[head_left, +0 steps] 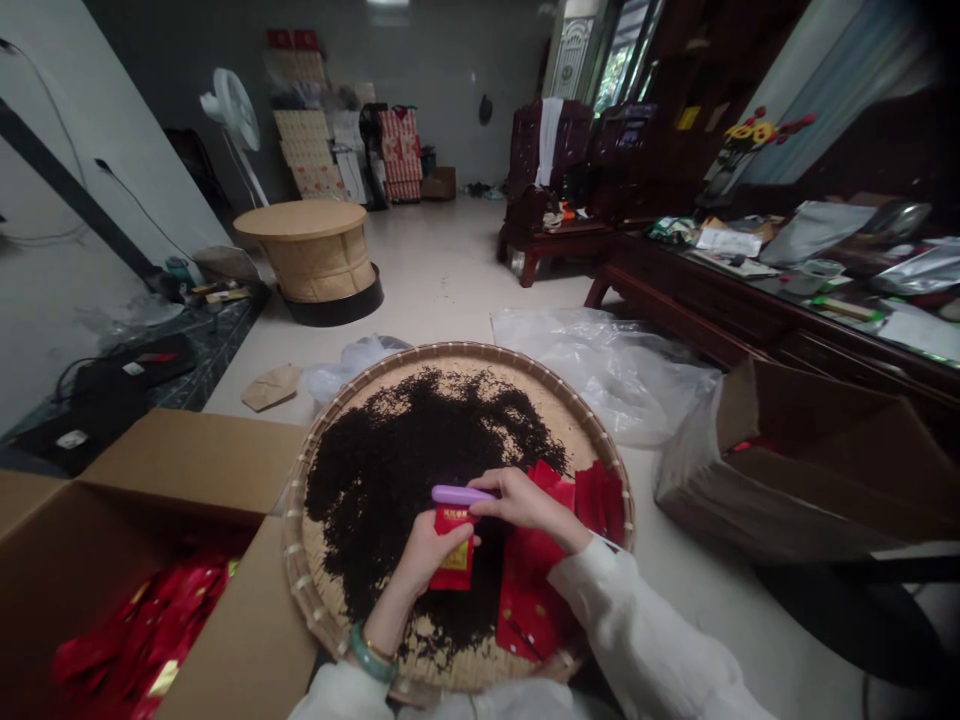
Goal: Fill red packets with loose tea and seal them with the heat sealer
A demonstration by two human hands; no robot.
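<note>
My left hand (424,552) holds a small red packet (452,575) with gold print upright, its thumb across the front. My right hand (520,497) is closed on a slim, rounded purple plastic tool (457,495), which lies level across the packet's top edge. Whether the tool clamps the packet I cannot tell. Both hands are over a round woven bamboo tray (300,560) spread with dark, dry tea leaves (405,440). Beneath my right wrist, flat red packets (529,590) lie on the tray's right side, with more red packets (600,500) by the rim.
At left stands an open cardboard box (247,620) holding many red packets (150,630). Another open box (697,500) is at right. Clear plastic sheeting (592,370) lies behind the tray. Farther back are a round wooden-topped drum (307,255) and a cluttered dark table (720,300).
</note>
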